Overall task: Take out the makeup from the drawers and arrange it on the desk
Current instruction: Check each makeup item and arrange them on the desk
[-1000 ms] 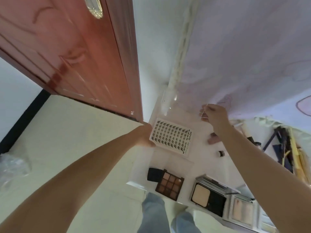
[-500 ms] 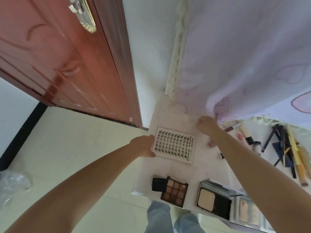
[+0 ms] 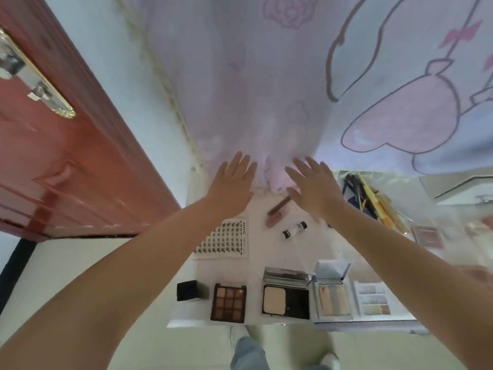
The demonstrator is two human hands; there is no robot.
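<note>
Your left hand (image 3: 231, 182) and right hand (image 3: 313, 186) are both raised over the far side of the white desk (image 3: 257, 265), fingers straight and spread, holding nothing, just short of the pale curtain (image 3: 266, 89). The makeup lies below them: lash card (image 3: 225, 240), eyeshadow palette (image 3: 228, 303) and powder compact (image 3: 286, 296) along the near edge. The red door (image 3: 66, 161) stands left of the desk over cream floor (image 3: 80, 263).

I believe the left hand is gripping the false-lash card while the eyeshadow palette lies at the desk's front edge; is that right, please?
Not quite. In the head view the left hand holds nothing: its fingers are spread open above the desk, apart from the false-lash card, which lies flat. The eyeshadow palette does lie at the front edge.
</note>
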